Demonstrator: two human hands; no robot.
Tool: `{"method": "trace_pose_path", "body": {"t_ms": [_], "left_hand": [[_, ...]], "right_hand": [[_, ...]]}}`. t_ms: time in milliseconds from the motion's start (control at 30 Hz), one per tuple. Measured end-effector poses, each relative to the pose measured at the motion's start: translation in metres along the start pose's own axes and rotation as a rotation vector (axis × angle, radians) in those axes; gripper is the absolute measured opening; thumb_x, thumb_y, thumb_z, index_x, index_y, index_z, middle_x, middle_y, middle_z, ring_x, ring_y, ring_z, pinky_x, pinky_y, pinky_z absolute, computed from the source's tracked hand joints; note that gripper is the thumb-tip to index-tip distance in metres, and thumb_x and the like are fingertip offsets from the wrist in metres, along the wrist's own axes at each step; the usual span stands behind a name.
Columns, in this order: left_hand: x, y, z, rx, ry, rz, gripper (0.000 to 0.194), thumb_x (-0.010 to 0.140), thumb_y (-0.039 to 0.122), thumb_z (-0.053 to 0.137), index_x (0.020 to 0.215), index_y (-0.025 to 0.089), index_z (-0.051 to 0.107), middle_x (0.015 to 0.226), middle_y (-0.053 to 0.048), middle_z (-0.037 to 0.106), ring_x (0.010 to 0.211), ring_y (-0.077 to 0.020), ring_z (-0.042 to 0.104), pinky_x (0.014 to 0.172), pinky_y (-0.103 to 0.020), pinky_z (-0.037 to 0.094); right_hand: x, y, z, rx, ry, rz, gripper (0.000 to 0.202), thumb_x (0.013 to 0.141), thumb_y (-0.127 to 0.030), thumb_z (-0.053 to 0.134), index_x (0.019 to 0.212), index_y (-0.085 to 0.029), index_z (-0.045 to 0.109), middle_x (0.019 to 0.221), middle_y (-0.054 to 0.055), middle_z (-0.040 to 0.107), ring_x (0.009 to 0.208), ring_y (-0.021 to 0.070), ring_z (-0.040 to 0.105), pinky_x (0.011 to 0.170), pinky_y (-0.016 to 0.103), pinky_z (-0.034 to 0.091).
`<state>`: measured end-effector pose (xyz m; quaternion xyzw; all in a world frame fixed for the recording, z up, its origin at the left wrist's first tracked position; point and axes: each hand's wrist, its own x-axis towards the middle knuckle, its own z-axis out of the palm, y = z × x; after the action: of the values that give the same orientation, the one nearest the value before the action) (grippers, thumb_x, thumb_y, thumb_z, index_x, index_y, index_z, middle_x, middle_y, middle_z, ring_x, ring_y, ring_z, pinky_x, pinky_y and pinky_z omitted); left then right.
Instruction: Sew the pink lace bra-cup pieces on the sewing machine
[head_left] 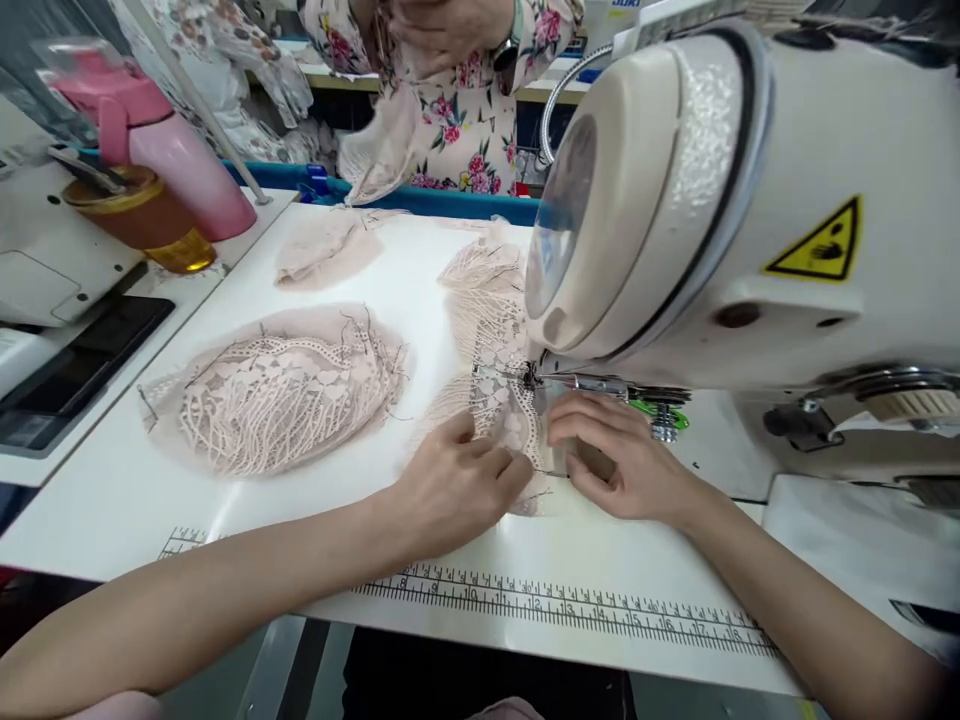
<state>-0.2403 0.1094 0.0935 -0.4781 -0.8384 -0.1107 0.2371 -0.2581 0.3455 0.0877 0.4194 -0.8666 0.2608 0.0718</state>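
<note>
A pale pink lace piece (499, 335) lies under the needle area of the sewing machine (675, 200), running down between my hands. My left hand (469, 485) rests on its lower left part, fingers curled in and pressed to the lace. At the lace's right edge, just below the presser foot (531, 375), is my right hand (622, 455). Its fingers are bent, with a gap between them and the thumb, and nothing shows in its grasp. The lace under the left fingers is hidden.
Another lace piece (292, 390) with loose dark threads lies left on the white table (420, 290); a folded one (330, 245) sits behind. A printed ruler (562, 605) runs along the front. Bottle (180, 160), cup (142, 215) and phone (90, 370) stand left. A person in floral clothing (465, 130) is opposite.
</note>
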Motion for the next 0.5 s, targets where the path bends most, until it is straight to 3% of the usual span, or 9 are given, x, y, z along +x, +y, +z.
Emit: {"method": "trace_pose_path", "body": {"t_ms": [267,500], "left_hand": [[-0.0005,0.0011,-0.0062,0.095,0.073,0.058,0.029,0.083,-0.006,0.045,0.064,0.016,0.053,0.051,0.005,0.045,0.047,-0.0096,0.035,0.056,-0.028,0.029],[0.0011,0.0013,-0.0074,0.099,0.06,0.081,0.025,0.082,-0.006,0.048,0.073,0.015,0.059,0.051,0.006,0.048,0.046,-0.0089,0.039,0.054,-0.028,0.031]], "right_hand": [[0.0003,-0.0108,-0.0003,-0.134,-0.054,-0.03,0.033,0.08,-0.019,0.051,0.113,-0.022,0.051,0.116,0.008,0.059,0.111,0.0232,0.054,0.093,0.044,0.044],[0.0036,-0.0097,0.0042,-0.188,0.094,-0.201,0.012,0.091,-0.017,0.055,0.096,-0.025,0.063,0.096,0.0,0.068,0.103,0.0166,0.061,0.102,0.045,0.046]]}}
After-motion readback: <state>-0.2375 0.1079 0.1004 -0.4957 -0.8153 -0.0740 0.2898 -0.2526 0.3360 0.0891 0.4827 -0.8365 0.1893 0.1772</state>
